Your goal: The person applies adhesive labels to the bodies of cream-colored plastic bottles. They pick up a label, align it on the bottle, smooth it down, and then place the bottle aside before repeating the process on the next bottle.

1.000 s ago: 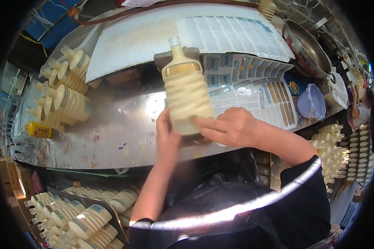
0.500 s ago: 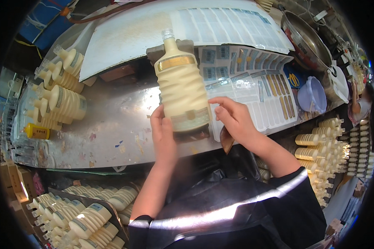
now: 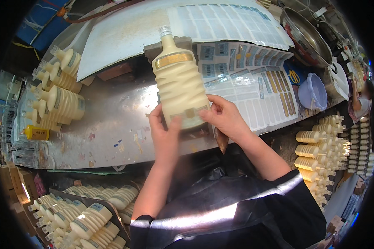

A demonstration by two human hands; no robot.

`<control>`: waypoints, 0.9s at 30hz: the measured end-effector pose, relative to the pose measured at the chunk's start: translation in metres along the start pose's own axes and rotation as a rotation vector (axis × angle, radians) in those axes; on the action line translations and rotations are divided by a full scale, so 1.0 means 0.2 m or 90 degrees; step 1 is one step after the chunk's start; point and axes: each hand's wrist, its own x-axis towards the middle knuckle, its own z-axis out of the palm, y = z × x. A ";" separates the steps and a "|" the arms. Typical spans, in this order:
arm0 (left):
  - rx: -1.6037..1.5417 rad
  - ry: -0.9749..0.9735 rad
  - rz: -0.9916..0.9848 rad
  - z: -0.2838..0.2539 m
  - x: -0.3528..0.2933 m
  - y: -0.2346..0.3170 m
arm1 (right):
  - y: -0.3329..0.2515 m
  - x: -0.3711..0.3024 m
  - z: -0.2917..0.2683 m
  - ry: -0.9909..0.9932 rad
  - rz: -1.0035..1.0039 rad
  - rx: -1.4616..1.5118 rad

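A cream, wavy-sided bottle [image 3: 180, 89] lies face up in front of me, its clear threaded neck pointing away. A gold label [image 3: 174, 60] crosses its shoulder, and a pale label [image 3: 189, 113] with a darker square lies low on its front. Its upper end rests against a grey-brown block [image 3: 153, 50]. My left hand [image 3: 164, 135] holds the base from the left, with its blurred thumb on the front. On the other side, my right hand [image 3: 225, 118] grips the base, its thumb pressed on the pale label and its fingers along the edge.
Sticker sheets [image 3: 253, 87] lie right of the bottle, near a lavender bucket [image 3: 312, 93] and a large metal pan [image 3: 305, 35]. Several cream bottles [image 3: 66, 101] and a yellow container [image 3: 36, 133] sit at left. More bottles [image 3: 91, 220] fill racks below. Another person [image 3: 361, 101] is far right.
My right hand has closed in from beside the bottle, and its thumb now presses the low label. My left thumb has moved onto the front. The bottle has shifted slightly.
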 end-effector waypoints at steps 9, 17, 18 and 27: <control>0.008 -0.008 0.011 -0.02 0.01 -0.02 | 0.03 0.01 0.01 -0.010 0.002 0.064; -0.004 -0.022 0.017 -0.03 0.00 -0.01 | -0.01 -0.01 0.01 -0.018 0.000 0.039; -0.009 -0.023 0.017 -0.03 0.00 -0.01 | -0.01 -0.01 0.01 -0.014 0.001 0.038; -0.046 -0.023 0.011 -0.03 0.00 -0.01 | -0.01 -0.01 0.03 0.008 -0.019 0.001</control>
